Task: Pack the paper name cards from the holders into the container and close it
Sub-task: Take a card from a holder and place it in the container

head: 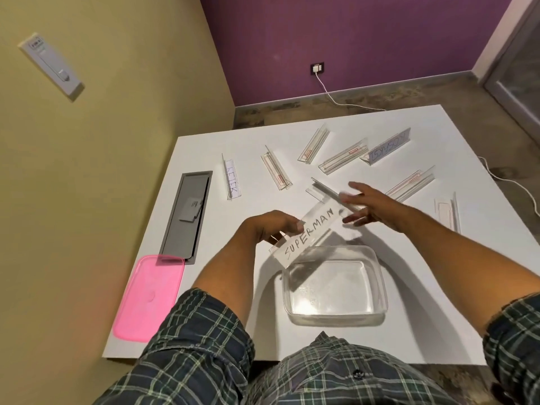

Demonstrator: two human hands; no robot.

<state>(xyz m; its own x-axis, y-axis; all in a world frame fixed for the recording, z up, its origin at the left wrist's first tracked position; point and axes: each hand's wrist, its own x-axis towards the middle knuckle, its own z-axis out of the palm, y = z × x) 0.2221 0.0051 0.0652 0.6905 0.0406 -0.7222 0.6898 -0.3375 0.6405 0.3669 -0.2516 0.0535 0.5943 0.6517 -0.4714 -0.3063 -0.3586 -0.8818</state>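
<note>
above the near middle of the tabletop (222, 331), a paper card (309, 233) lettered "superman" hangs slanted, its lower end over the far-left corner of the clear container (336, 285). the left hand (274, 226) pinches the card along its left edge, fingers curled round it. the right hand (365, 204) hovers at the card's upper end with fingers spread and straight, blurred, so i cannot tell whether a fingertip touches the paper; it grips nothing that shows. the two hands are apart, one at each end of the card. just beyond the right hand lies a clear holder (324, 190), seemingly without a card. the container stands open near the front edge, with nothing visible inside. its pink lid (149, 296) lies flat well to the left, overhanging the tabletop's left edge. farther back, more holders lie scattered: one with a card reading "peter" (233, 179) at the left, one with a blue-lettered card (387, 147) at the far right, and several others between and beside them. a grey cable tray (187, 214) is set into the tabletop's left side. plaid sleeves (204, 340) cover the upper arms.
</note>
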